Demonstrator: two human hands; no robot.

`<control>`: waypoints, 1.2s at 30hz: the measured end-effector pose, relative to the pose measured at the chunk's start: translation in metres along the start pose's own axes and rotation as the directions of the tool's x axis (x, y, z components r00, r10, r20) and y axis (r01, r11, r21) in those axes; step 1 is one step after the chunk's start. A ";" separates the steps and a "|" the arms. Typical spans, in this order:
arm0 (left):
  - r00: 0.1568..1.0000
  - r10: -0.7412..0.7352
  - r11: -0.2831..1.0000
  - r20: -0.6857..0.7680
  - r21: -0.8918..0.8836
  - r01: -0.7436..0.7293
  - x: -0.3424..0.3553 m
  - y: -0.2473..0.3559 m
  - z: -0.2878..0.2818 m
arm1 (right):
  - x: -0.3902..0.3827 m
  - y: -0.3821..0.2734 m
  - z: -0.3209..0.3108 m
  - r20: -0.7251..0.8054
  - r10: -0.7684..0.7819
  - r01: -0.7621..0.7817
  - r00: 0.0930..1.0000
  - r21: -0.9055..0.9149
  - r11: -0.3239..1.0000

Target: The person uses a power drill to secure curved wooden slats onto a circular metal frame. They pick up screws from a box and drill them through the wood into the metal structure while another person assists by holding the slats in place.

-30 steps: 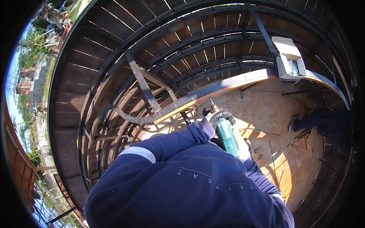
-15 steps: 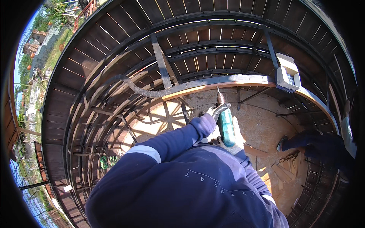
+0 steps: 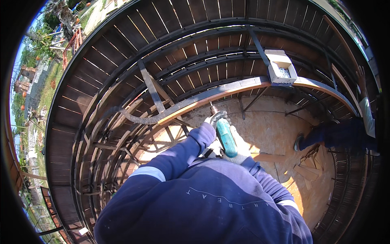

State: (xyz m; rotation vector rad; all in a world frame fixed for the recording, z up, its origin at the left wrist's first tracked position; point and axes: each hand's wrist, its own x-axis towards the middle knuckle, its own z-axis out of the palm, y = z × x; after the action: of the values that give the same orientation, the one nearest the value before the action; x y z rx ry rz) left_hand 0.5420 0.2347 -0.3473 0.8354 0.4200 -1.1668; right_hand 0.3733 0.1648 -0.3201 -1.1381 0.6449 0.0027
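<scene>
A teal power drill [image 3: 226,139] is held in front of my body, its chuck and thin bit pointing away from me. My left hand [image 3: 218,118], in a dark-palmed glove, is closed round the front of the drill behind the chuck. Against the right side of its body presses my right hand [image 3: 240,143], in a pale glove, with its fingers partly hidden. The bit tip is close to the near edge of a curved rail [image 3: 221,91] with a wood strip along its front; I cannot tell whether they touch.
An open cardboard box [image 3: 281,74] of small metal fasteners stands on the rail. Dark slatted walls [image 3: 183,73] curve around me. At the right is another person [image 3: 325,136], one hand raised beside long wooden strips [image 3: 344,83]. Board offcuts [image 3: 308,171] lie on the floor.
The view has shifted, so the rail, box and drill appear further left. My grip on the drill looks the same. The other person's hand has risen beside the wooden strips.
</scene>
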 end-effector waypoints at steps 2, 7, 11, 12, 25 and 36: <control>1.000 -0.016 1.000 0.016 -0.017 0.017 0.001 0.000 0.002 | 0.005 -0.002 -0.001 0.063 0.127 -0.140 0.990 0.320 0.937; 0.989 -0.131 0.989 0.070 -0.054 0.134 0.028 0.005 -0.018 | 0.044 0.060 -0.019 0.081 0.098 -0.121 0.992 0.355 0.927; 0.995 -0.102 0.995 0.014 -0.006 0.102 0.019 0.010 -0.001 | 0.045 0.076 -0.025 -0.039 -0.437 0.410 0.899 -0.282 0.867; 0.995 -0.099 0.994 0.029 -0.045 0.100 0.021 0.006 -0.008 | 0.022 0.038 -0.012 -0.025 -0.556 0.498 0.831 -0.411 0.763; 0.657 0.542 -0.738 0.524 0.671 0.073 -0.067 0.138 -0.010 | 0.025 0.010 -0.009 0.277 0.351 -0.445 0.895 0.627 0.640; 0.904 0.397 -0.739 0.157 0.639 0.214 -0.031 0.151 -0.003 | -0.020 -0.010 -0.011 0.135 -0.542 0.431 0.829 -0.771 0.468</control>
State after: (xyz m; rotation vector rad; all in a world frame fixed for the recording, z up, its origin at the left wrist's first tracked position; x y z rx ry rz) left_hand 0.6701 0.2790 -0.2749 3.0044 -1.1858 -0.5878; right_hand 0.3547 0.1576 -0.3044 -2.1912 0.3892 -0.3245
